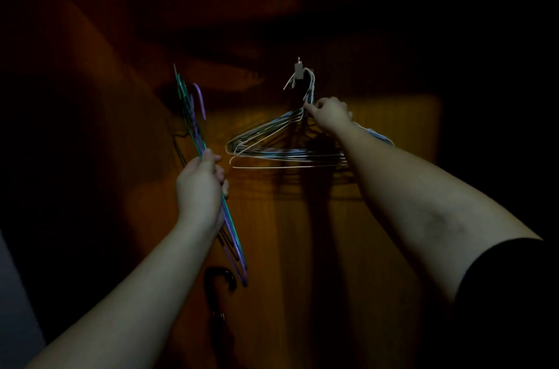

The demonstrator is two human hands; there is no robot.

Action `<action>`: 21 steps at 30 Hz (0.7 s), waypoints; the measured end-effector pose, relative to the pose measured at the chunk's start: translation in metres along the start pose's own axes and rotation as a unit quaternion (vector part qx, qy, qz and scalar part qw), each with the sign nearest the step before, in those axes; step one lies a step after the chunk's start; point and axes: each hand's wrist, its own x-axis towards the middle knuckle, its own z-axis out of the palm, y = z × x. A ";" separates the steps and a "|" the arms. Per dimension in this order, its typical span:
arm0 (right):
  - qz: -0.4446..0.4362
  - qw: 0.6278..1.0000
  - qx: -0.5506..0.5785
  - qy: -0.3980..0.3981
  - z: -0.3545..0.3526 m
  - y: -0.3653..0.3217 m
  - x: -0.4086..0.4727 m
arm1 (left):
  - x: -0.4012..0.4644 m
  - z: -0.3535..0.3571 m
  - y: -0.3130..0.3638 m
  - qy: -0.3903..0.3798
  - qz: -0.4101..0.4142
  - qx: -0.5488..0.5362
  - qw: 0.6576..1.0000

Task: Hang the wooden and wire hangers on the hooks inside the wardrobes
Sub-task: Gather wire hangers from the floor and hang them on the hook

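Note:
Several white and pale wire hangers [272,142] hang bunched from a small hook [299,70] on the wardrobe's wooden back wall. My right hand [329,114] pinches their necks just below the hook. To the left, my left hand [201,184] grips a bundle of green, blue and purple wire hangers [196,126], seen edge-on and tilted, with their hook ends pointing up. This bundle is apart from the hanging ones.
The wardrobe interior [363,217] is dark orange-brown wood, lit only around the hook. A dark curved handle, perhaps an umbrella [219,281], stands low between my arms. A pale surface [15,308] shows at the lower left edge.

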 end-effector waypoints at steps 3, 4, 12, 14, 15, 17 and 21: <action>-0.012 0.998 -0.021 0.050 -0.001 -0.002 -0.010 | -0.003 -0.006 -0.004 0.001 -0.013 0.003 1.000; -0.014 0.997 -0.024 0.077 -0.002 -0.003 -0.016 | -0.005 -0.009 -0.005 0.001 -0.019 0.004 1.000; -0.136 0.979 0.140 -0.052 0.033 -0.045 -0.106 | -0.030 -0.032 -0.020 0.001 -0.061 0.005 0.998; -0.173 0.963 0.126 -0.162 0.047 -0.063 -0.130 | -0.036 -0.035 -0.025 0.005 -0.076 0.002 0.997; -0.186 0.955 0.130 -0.191 0.056 -0.071 -0.138 | -0.038 -0.037 -0.027 0.007 -0.084 -0.001 0.996; -0.188 0.942 0.156 -0.230 0.072 -0.085 -0.153 | -0.044 -0.042 -0.031 0.006 -0.095 -0.003 0.995; -0.159 0.921 0.184 -0.303 0.091 -0.104 -0.175 | -0.053 -0.057 -0.035 -0.005 -0.111 0.005 0.994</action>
